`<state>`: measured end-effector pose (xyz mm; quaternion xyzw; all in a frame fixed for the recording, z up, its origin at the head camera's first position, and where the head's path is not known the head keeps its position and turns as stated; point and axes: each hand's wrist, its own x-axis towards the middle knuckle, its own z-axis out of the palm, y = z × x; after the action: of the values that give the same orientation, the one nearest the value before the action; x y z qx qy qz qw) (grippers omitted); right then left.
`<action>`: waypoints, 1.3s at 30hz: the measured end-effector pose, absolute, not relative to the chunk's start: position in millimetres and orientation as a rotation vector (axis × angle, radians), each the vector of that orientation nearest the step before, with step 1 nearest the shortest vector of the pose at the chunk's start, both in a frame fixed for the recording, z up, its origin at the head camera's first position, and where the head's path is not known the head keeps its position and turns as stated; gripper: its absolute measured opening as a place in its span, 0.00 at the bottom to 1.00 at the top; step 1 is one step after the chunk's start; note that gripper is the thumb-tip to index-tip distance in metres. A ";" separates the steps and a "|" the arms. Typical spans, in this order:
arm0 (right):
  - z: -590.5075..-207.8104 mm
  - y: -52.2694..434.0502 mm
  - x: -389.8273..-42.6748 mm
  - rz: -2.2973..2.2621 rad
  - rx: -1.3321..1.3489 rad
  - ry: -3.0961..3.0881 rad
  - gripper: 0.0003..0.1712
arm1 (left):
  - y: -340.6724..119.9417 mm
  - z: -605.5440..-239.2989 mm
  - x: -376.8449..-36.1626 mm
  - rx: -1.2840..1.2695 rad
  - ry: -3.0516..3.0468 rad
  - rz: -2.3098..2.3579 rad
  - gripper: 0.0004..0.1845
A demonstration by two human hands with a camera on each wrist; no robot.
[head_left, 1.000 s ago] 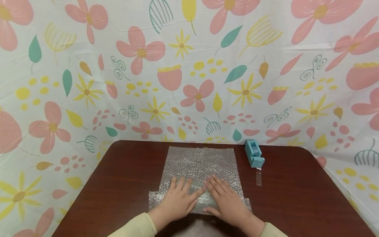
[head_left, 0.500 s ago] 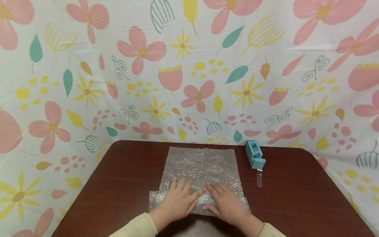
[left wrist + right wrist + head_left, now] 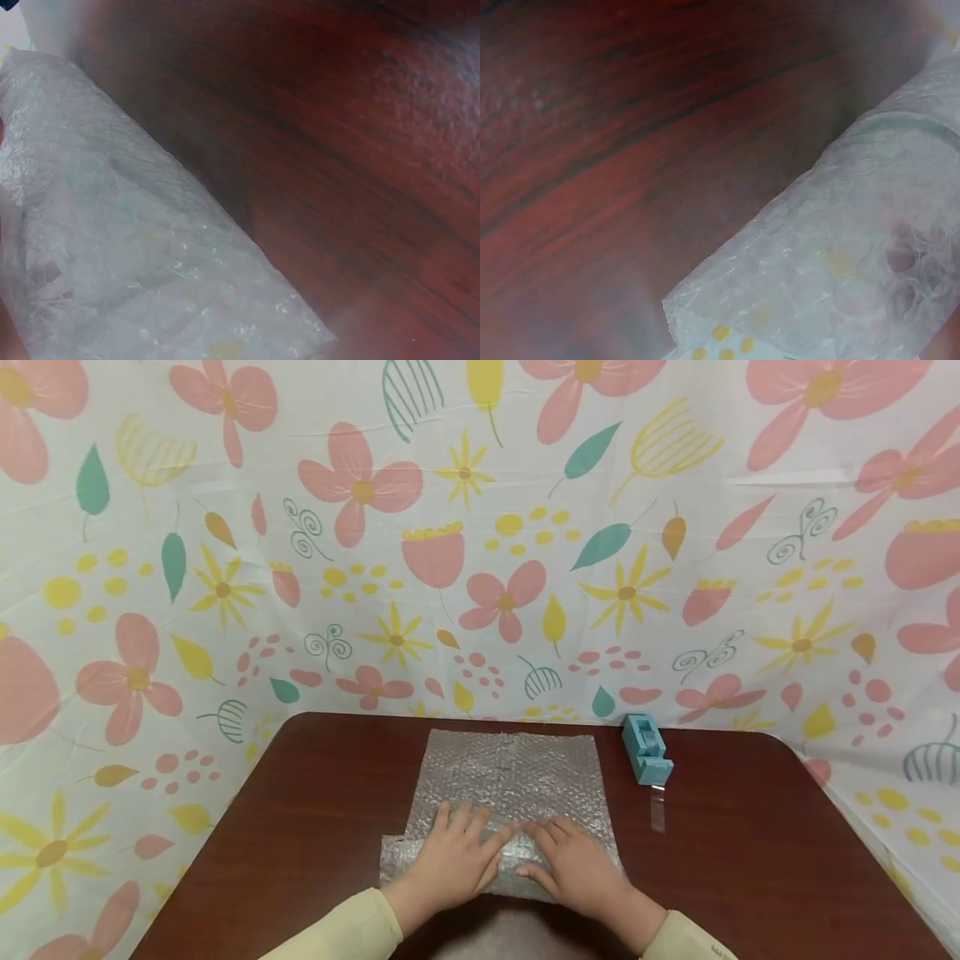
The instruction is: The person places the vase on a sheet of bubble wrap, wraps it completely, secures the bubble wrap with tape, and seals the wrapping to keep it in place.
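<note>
A sheet of clear bubble wrap (image 3: 510,768) lies on the table, its near end wrapped into a roll (image 3: 517,870). In the right wrist view a curved, greenish, glass-like rim (image 3: 911,122) shows through the wrap, and the rest of that see-through cylindrical thing is covered. My left hand (image 3: 453,860) holds the left part of the roll, fingers over its top and thumb on the near side. On the right part, my right hand (image 3: 581,868) grips with bent fingers and its thumb toward me. Both index fingertips nearly meet at the middle.
At the back right stands a light blue tape dispenser (image 3: 647,752). From its front a short strip of clear tape (image 3: 657,810) hangs toward me. The dark reddish-brown table (image 3: 750,860) ends at a floral cloth (image 3: 480,568) behind and at both sides.
My right hand's fingers have drawn back from nearly straight and bent over the roll. The roll has shifted slightly away from me. My left hand keeps about the same pose.
</note>
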<state>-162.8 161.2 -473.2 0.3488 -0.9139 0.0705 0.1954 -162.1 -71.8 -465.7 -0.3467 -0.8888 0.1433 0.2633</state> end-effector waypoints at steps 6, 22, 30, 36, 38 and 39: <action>-473.4 161.2 -162.9 0.204 0.987 -2.557 0.30 | -72.1 -464.5 -161.4 -0.942 -2.426 0.368 0.25; -465.8 157.5 -160.6 0.309 0.989 -2.675 0.27 | -74.3 -455.7 -160.1 -0.993 -2.505 0.300 0.22; -461.5 157.3 -161.6 0.352 0.985 -2.701 0.28 | -74.2 -454.9 -162.2 -0.982 -2.466 0.223 0.20; -459.4 156.8 -166.4 0.421 0.977 -2.765 0.29 | -77.0 -452.9 -167.4 -0.984 -2.434 0.221 0.18; -458.1 156.7 -168.6 0.436 0.981 -2.776 0.29 | -77.6 -453.2 -168.4 -0.973 -2.361 0.289 0.19; -457.6 156.6 -169.6 0.441 0.983 -2.785 0.30 | -78.0 -453.8 -168.2 -0.970 -2.315 0.320 0.19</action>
<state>-169.6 156.6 -457.6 0.3281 -0.9298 0.1474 0.0778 -168.2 -78.0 -453.8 -0.3657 -0.8725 0.1205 0.3007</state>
